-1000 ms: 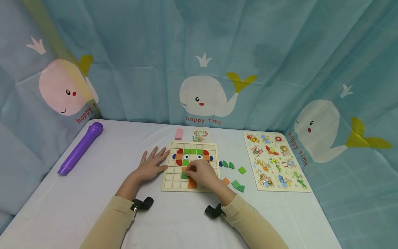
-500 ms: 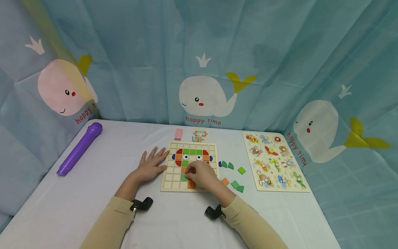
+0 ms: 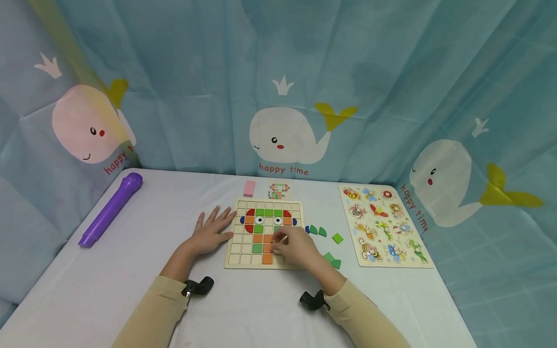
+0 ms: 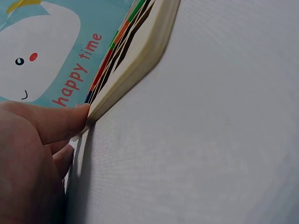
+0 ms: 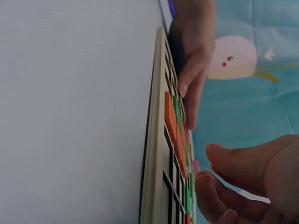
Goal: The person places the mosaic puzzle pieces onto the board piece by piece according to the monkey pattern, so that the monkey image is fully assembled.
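Note:
A wooden grid board (image 3: 237, 259) lies on the white table, its cells partly filled with coloured tiles and two eye tiles. My left hand (image 3: 212, 233) rests on the table with spread fingers. Its thumb (image 4: 65, 122) touches the board's left edge. Over the lower right of the board hovers my right hand (image 3: 298, 247), thumb and fingers loosely bent and apart, with nothing visible between them in the right wrist view. A green square tile (image 3: 257, 248) sits in the grid, left of an orange tile (image 3: 267, 248). The right hand hides part of the board.
Loose green tiles (image 3: 337, 238) lie right of the board, some partly behind the right forearm. Farther right is an insect puzzle board (image 3: 383, 227). A pattern card (image 3: 279, 191) and pink block (image 3: 249, 188) stand behind; a purple microphone-shaped toy (image 3: 110, 210) lies left.
My right hand has let go of the green tile, which now lies in its cell, and has moved to the right. The left hand has stayed put.

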Motion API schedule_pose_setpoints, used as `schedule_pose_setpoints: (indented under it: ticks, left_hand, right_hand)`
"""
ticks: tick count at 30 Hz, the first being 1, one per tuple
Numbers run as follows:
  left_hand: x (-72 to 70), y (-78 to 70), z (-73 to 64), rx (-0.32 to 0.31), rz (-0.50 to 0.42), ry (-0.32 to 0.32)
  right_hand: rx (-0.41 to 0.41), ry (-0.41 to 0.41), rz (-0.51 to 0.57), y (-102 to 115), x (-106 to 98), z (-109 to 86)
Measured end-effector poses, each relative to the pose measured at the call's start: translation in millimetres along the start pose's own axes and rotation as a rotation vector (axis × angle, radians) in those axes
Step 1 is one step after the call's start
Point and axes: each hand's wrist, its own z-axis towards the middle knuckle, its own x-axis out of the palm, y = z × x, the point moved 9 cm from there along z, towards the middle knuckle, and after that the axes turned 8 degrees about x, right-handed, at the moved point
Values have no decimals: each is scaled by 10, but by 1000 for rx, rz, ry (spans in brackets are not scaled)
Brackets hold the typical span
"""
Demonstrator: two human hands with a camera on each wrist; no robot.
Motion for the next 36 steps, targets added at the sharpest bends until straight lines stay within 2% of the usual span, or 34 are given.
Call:
schedule_pose_setpoints:
  ticks: [9,14,20,28,36]
  left_hand:
    - [-4,-11,-12,-3,6,8]
    - [-3,-8,-6,-4,7,2]
    - [4,0,1,-4,5,-2]
    - [13,3,-2,-3,7,3]
    - [2,0,-1,-5,17,11]
  right_hand:
    - [38,-25,22,-149,-243,-137]
    - [49,-70,23,-230,-403,-202]
    - [76,-99,11,-438,-479,-251]
    - [158,-109,30,-700,-574,-370]
    - [212,-165,-33,-1003,-723,-487]
